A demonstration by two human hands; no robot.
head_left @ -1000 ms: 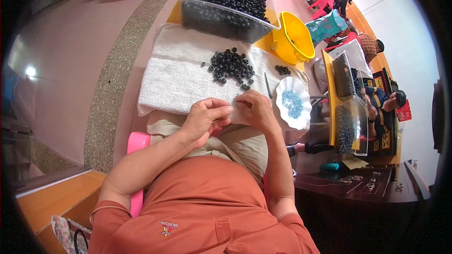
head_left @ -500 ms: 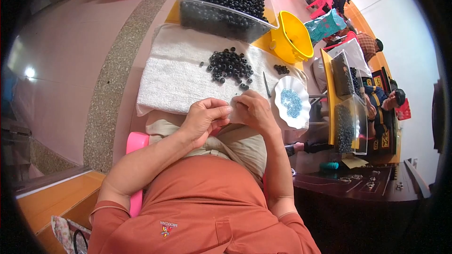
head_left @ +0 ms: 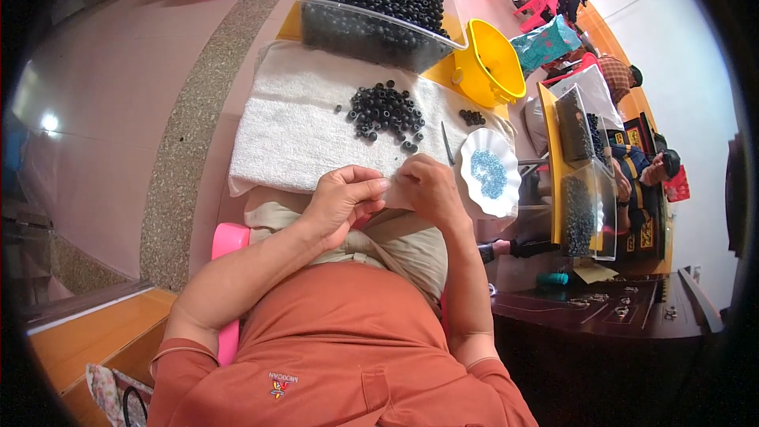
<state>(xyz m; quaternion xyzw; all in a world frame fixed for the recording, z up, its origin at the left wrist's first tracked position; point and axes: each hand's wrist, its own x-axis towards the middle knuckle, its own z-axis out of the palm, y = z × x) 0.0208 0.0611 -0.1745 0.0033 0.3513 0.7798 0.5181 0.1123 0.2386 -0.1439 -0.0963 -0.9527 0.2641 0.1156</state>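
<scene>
My left hand [head_left: 345,202] is closed in a pinch at the front edge of the white towel [head_left: 285,130]. Close beside it, my right hand [head_left: 431,192] is pinched too, its fingertips a little apart from the left ones. Whatever lies between the fingers is too small to make out. A loose pile of black beads [head_left: 386,115] sits on the towel just beyond my hands. To the right of the pile lie slim dark tweezers [head_left: 447,143]. A white scalloped dish [head_left: 472,190] holding small light-blue beads [head_left: 489,173] stands right of my right hand.
A clear plastic bin [head_left: 371,35] full of black beads stands at the far side, beside a yellow container [head_left: 480,71]. A small cluster of dark beads [head_left: 472,117] lies near the dish. Further right are clear boxes [head_left: 579,205] of beads and other people seated.
My right hand has shifted very slightly to the right, away from the left fingertips. The left hand, beads and dish look unmoved.
</scene>
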